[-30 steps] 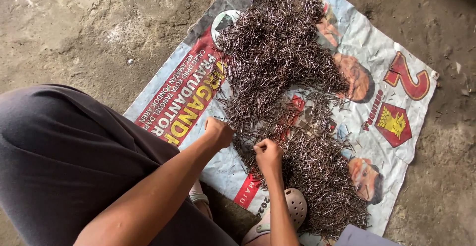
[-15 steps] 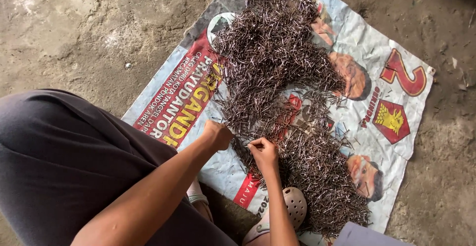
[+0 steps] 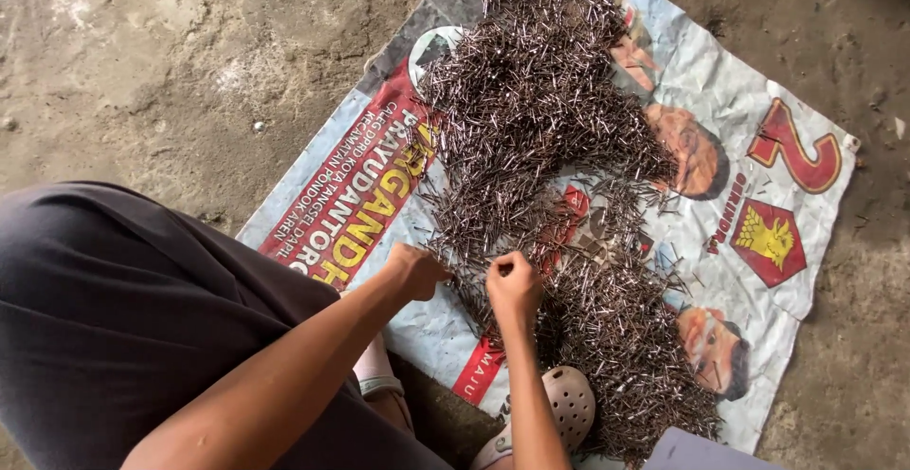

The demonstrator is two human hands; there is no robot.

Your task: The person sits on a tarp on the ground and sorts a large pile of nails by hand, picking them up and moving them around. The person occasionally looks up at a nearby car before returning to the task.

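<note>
The ground (image 3: 142, 63) is rough, cracked concrete or packed earth, grey-brown and uneven. On it lies a printed plastic banner (image 3: 815, 243), crinkled and glossy, pale blue with red and yellow areas; its far corner and near edge run out of the frame. The person's dark grey fabric-covered leg (image 3: 123, 337) fills the lower left and covers the banner's near corner.

A large pile of nails (image 3: 540, 100), thin dark metal shafts with a dull sheen, is heaped on the banner's upper middle. A second, flatter spread of nails (image 3: 626, 356) lies at the lower right, the two joined by a thinner scatter. Single nails cannot be told apart by length or head type.

A pale perforated clog (image 3: 569, 404) shows at the bottom, partly hidden by the right forearm. A pale flat object (image 3: 701, 453) is cut off at the bottom edge; its kind cannot be told.

The left hand (image 3: 415, 271) is curled into a loose fist at the near edge of the nails; its contents are hidden. The right hand (image 3: 513, 285) is just beside it, fingers bent and pinched together over the nails; whether it grips any cannot be told
</note>
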